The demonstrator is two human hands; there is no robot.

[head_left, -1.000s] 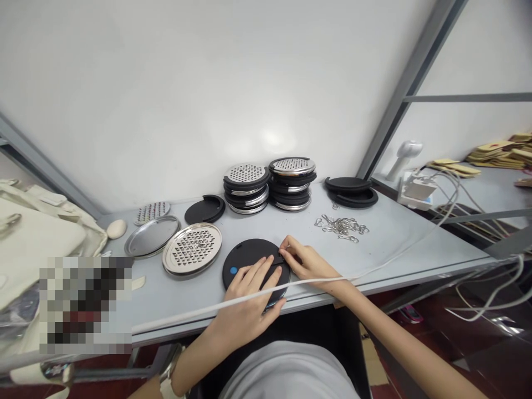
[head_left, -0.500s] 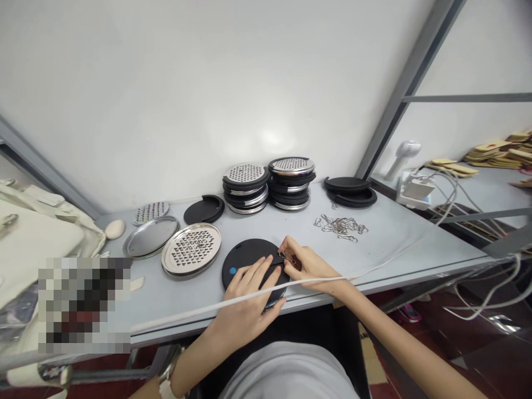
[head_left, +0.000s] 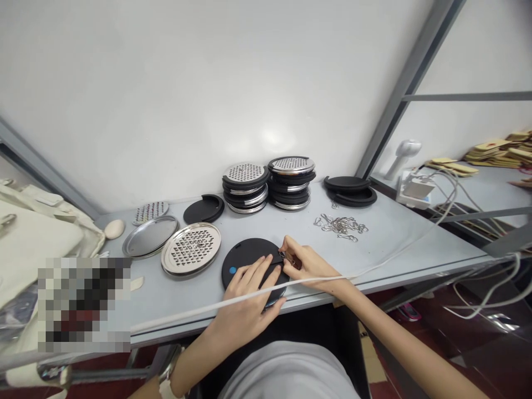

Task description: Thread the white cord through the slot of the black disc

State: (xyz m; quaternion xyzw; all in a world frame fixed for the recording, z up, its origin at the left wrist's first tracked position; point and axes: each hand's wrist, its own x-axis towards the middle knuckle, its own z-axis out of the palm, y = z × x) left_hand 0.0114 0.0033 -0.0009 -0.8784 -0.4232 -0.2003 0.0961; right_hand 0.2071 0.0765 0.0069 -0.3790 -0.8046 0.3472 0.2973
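In the head view, the left hand (head_left: 247, 296) lies unclenched over a black disc (head_left: 245, 255) — fingers spread across its top, thumb by the near rim — on the tabletop (head_left: 394, 238) in front of the person. The right hand (head_left: 305, 263) pinches a small metal clip (head_left: 283, 255) at the disc's right edge. A pile of clips (head_left: 343, 225) lies beyond the right hand, a metal grater plate (head_left: 192, 249) left of the disc.
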